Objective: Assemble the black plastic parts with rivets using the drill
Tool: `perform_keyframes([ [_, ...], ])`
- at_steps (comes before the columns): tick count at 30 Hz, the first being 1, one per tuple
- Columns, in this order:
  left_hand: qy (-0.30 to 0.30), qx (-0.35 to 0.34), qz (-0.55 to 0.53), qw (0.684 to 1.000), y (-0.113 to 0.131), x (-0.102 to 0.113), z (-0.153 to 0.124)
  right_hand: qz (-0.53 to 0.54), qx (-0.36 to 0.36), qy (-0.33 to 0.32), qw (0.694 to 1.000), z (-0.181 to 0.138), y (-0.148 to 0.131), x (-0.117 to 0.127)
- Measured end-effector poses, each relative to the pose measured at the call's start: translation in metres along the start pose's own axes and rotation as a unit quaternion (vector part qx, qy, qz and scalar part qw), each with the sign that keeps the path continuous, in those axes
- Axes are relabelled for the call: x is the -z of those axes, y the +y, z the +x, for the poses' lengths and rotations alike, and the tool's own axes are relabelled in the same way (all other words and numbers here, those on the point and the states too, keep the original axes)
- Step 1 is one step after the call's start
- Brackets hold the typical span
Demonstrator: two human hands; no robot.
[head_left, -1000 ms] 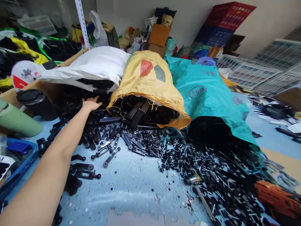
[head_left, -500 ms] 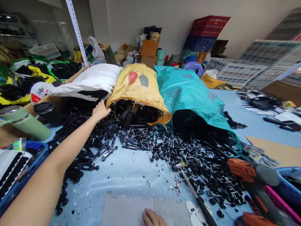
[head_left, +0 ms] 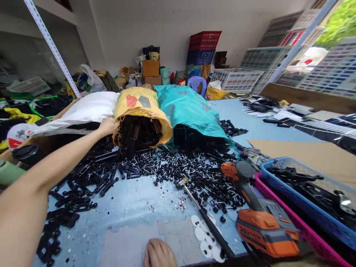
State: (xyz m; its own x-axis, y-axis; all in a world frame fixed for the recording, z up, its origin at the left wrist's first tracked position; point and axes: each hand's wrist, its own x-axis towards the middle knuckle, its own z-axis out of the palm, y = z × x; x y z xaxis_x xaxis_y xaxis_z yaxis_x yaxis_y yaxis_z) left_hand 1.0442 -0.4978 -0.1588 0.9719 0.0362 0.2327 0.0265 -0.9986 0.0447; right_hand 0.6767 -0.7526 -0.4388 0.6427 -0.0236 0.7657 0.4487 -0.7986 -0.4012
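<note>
Far left: green tumbler (head_left: 10, 172), cut off by frame edge, black cup (head_left: 27, 154) just beside it, mostly behind my forearm. Loose black parts (head_left: 65, 218) run down the bench on that side. White sack (head_left: 90, 106) lies behind my wrist. My left hand (head_left: 108, 126) is at the near left rim of the yellow sack (head_left: 139, 105), fingers closed on the edge; fingertips partly hidden. Sack sits mid-bench, between white and turquoise ones, mouth gaping toward me, black pieces inside. My right hand (head_left: 159, 253) is low on the grey boards (head_left: 125, 241), fingers curled; can't tell if it has anything. Small bolts (head_left: 178, 163) spread in front of the turquoise sack (head_left: 191, 107). Then hammer (head_left: 207, 220), slanted, white discs (head_left: 199, 233) by its handle, cordless drill (head_left: 251, 198), pink basket (head_left: 302, 227), blue basket (head_left: 306, 207) with black parts in it.
</note>
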Motion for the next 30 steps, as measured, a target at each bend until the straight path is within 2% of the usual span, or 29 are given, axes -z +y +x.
perform_keyframes([
  [2, 0.042, -0.016, -0.07, 0.997, 0.01, 0.01, -0.004, 0.005, -0.011, 0.017, 1.0, 0.002, -0.002, 0.001],
  [4, 0.094, -0.028, -0.189, 0.977, 0.012, 0.005, -0.013, 0.006, -0.009, -0.001, 1.0, 0.004, -0.002, 0.007],
  [6, 0.121, -0.026, -0.298, 0.947, 0.006, -0.013, -0.025, 0.01, 0.013, -0.051, 0.999, 0.008, -0.001, 0.016],
  [9, 0.078, 0.006, -0.366, 0.927, -0.014, -0.049, -0.044, 0.023, 0.035, -0.122, 0.992, 0.018, -0.002, 0.028],
  [12, -0.001, 0.011, -0.316, 0.949, -0.042, -0.078, -0.059, 0.027, 0.029, -0.141, 0.989, 0.025, -0.006, 0.033],
  [15, -0.058, 0.028, -0.146, 0.987, -0.072, -0.096, -0.079, 0.024, 0.024, -0.15, 0.988, 0.026, -0.01, 0.032],
  [18, -0.11, 0.081, -0.019, 0.99, -0.094, -0.109, -0.108, 0.025, 0.029, -0.162, 0.986, 0.024, -0.011, 0.031],
  [21, -0.136, 0.068, -0.025, 0.988, -0.097, -0.119, -0.139, 0.026, 0.037, -0.166, 0.985, 0.021, -0.012, 0.031],
  [26, -0.132, 0.002, -0.066, 0.989, -0.072, -0.121, -0.185, 0.012, 0.022, -0.198, 0.98, 0.022, -0.011, 0.035],
  [28, -0.085, 0.0, -0.09, 0.992, -0.066, -0.118, -0.208, 0.029, -0.011, -0.25, 0.968, 0.03, -0.013, 0.035],
  [30, -0.008, 0.036, -0.125, 0.991, -0.065, -0.113, -0.233, 0.049, -0.048, -0.319, 0.945, 0.046, -0.021, 0.028],
])
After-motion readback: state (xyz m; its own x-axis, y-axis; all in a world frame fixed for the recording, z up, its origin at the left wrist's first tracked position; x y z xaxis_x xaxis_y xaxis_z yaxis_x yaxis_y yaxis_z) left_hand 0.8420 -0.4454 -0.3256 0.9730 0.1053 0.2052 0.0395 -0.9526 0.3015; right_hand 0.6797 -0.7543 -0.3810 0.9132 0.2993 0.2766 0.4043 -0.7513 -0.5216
